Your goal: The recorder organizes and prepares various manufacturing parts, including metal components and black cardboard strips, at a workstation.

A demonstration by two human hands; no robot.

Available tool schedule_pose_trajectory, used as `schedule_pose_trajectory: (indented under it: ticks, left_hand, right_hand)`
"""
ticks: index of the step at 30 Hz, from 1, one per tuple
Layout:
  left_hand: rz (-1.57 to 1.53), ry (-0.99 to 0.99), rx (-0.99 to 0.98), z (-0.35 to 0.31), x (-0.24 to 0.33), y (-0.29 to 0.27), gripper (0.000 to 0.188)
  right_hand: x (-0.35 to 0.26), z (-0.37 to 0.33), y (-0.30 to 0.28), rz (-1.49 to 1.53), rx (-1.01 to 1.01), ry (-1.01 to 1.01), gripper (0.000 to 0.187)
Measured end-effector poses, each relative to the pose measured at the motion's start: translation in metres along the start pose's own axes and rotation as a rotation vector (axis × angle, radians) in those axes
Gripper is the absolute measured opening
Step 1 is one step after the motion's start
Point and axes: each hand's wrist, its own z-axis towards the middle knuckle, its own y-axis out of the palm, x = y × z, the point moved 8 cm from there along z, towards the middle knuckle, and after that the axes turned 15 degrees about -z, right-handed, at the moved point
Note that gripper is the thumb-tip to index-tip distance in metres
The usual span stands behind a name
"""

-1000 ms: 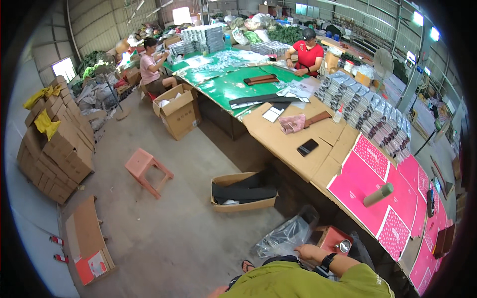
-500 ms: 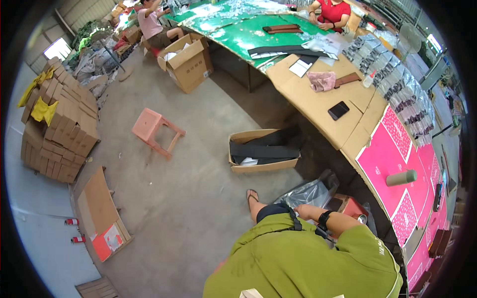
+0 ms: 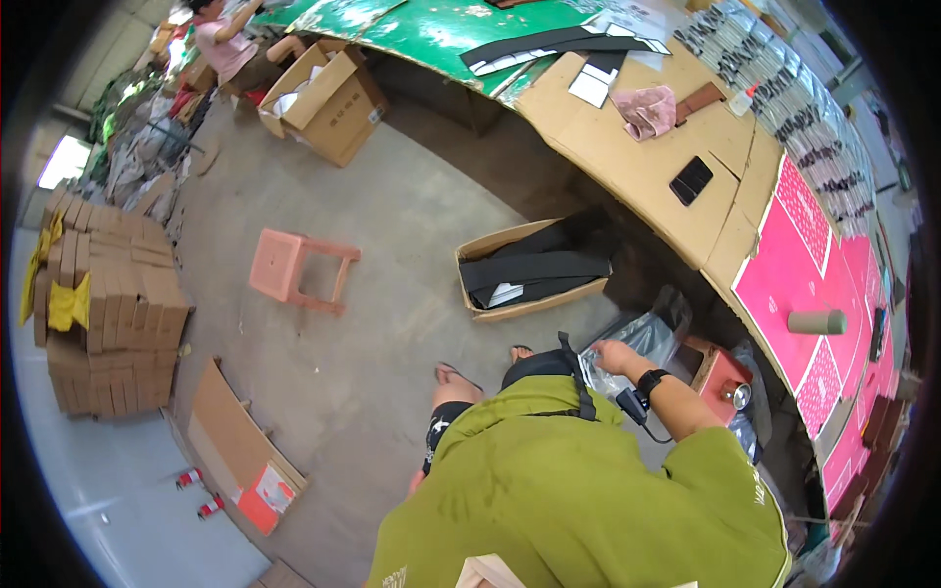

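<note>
My right hand [image 3: 616, 358], a black band on its wrist, is in front of my right hip with its fingers curled. A pale, shiny edge shows by the fingertips; what it belongs to I cannot make out. Just beyond the hand is a clear plastic bag [image 3: 652, 336], and whether they touch is unclear. Of my left hand [image 3: 417, 481] only a sliver of skin shows beside my left thigh; the green shirt hides its fingers. Ahead on the floor lies an open carton [image 3: 534, 306] holding black strips [image 3: 544, 267].
A pink stool [image 3: 279, 267] stands left of the carton. Stacked flat cardboard [image 3: 127, 314] lines the left wall. On the right, a cardboard-topped table [image 3: 627, 176] bears a phone [image 3: 691, 180] and a pink cloth [image 3: 647, 111]. A red box [image 3: 720, 382] with a can sits below. Another person [image 3: 230, 44] is far left.
My view has turned and shifted. My right hand has moved outward from my waist, and my right forearm shows more. A second foot has come into sight. The red-shirted person has left the picture.
</note>
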Motion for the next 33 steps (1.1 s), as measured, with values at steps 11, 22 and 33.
schedule_pose_trajectory:
  ticks: [11,22,33]
  left_hand:
    - [0.179,0.113,-0.208,0.081,-0.036,-0.250,0.054]
    - [0.338,0.264,-0.543,0.187,-0.031,-0.419,0.054]
    - [0.435,0.389,-0.634,0.251,0.022,-0.438,0.054]
  right_hand:
    - [-0.056,-0.033,0.100,0.187,-0.121,0.547,0.043]
    - [-0.247,-0.058,0.102,0.565,0.112,0.708,0.037]
    - [-0.318,-0.090,0.149,1.064,0.226,0.930,0.034]
